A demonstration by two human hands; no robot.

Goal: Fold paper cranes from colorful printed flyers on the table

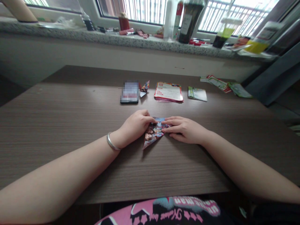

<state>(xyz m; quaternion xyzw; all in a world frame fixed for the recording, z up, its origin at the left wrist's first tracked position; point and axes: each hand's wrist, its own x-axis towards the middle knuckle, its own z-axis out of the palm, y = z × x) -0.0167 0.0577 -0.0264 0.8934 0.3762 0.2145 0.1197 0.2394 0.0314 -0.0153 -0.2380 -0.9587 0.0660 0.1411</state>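
Note:
A printed sheet of paper (153, 135), folded into a triangle with a colourful picture on it, lies on the table in front of me. My left hand (137, 125) is closed at its left edge, fingers curled and thumb on top of the paper. From the right, my right hand (184, 128) rests with its fingers stretched out flat over the paper's right part, which they partly hide. A silver bangle (112, 142) circles my left wrist.
Across the brown table (93, 175) lie a phone (130, 92), a small folded paper piece (145, 88), a stack of printed cards (168, 92), a small green-and-white pack (197, 93) and several packets (219, 83). Bottles (189, 23) and small items line the windowsill (70, 32).

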